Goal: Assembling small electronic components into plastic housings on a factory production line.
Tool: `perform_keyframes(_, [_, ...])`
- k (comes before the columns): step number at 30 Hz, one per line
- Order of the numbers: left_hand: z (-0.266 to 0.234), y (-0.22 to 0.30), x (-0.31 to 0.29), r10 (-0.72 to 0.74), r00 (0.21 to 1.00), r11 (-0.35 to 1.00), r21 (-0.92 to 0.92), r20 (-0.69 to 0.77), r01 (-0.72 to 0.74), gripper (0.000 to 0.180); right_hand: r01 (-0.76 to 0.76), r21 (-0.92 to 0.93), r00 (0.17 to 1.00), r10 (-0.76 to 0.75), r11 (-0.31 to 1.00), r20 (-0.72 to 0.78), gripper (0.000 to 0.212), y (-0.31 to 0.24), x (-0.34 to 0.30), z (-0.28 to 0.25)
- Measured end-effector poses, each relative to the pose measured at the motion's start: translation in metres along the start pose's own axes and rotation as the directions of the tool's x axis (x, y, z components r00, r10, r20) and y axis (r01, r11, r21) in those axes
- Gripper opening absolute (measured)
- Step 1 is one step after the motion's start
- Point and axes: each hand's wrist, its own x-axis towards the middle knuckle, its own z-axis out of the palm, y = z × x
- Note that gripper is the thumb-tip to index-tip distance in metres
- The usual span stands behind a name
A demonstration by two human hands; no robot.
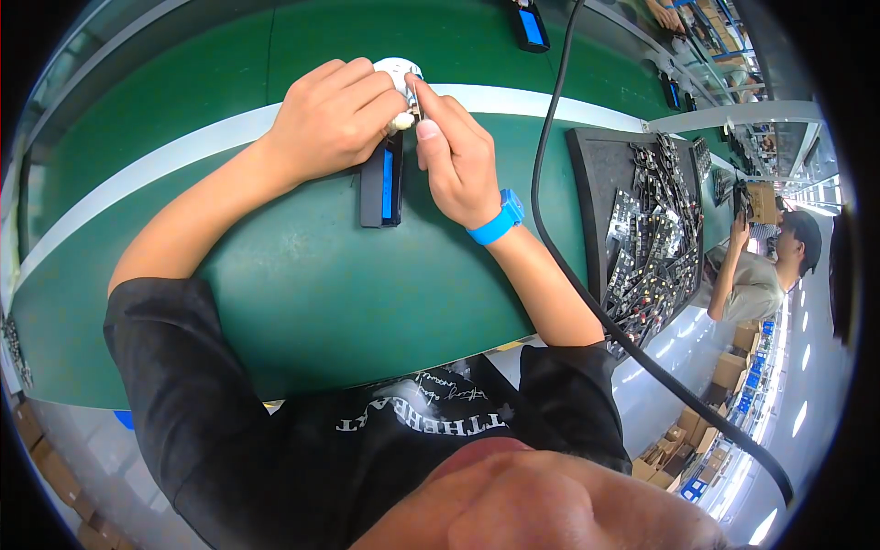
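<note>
My left hand [341,117] is closed, its fingers curled round a white rounded housing [396,66] that shows beyond the knuckles. Close beside it, my right hand [458,156] pinches a small thin part [416,99] between thumb and forefinger, held against the housing; its kind is too small to make out. A pale whitish knob-like piece [401,120] shows between the hands. Just below them, an open black case with a blue inside [381,191] lies on the green work table [302,275]. A blue band is round my right wrist.
At right, a black tray [591,202] holds many small circuit boards [651,238]. A thick black cable [541,156] hangs between my right arm and the tray. Beyond the white rail [220,137], another black-and-blue case [530,27] lies on the green belt [339,27]. A co-worker [761,270] is at far right.
</note>
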Motion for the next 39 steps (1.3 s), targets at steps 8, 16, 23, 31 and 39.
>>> perform_keyframes(8, [0.000,-0.003,-0.002,0.038,0.999,0.998,0.046,0.008,-0.038,0.010,-0.003,-0.057,0.998,0.006,0.998,0.056,0.040,-0.005,0.003,-0.006])
perform_keyframes(16, [-0.001,-0.006,-0.004,0.107,0.994,0.993,0.057,-0.010,-0.107,0.010,0.045,-0.125,0.991,-0.028,0.991,0.133,0.040,-0.011,0.007,-0.015])
perform_keyframes(23, [-0.002,-0.004,-0.004,0.121,0.992,0.990,0.071,-0.035,-0.118,0.012,-0.042,-0.121,0.951,0.077,0.992,0.301,0.039,-0.019,0.013,-0.028])
perform_keyframes(31, [-0.009,0.004,-0.007,0.148,0.987,0.979,0.148,-0.056,-0.138,0.015,-0.044,-0.074,0.926,0.068,0.996,0.372,0.038,-0.014,0.015,-0.034])
perform_keyframes(39, [-0.017,0.014,0.006,0.158,0.987,0.980,0.128,-0.038,-0.152,0.014,-0.101,0.000,0.891,0.090,0.995,0.445,0.030,-0.012,0.015,-0.041])
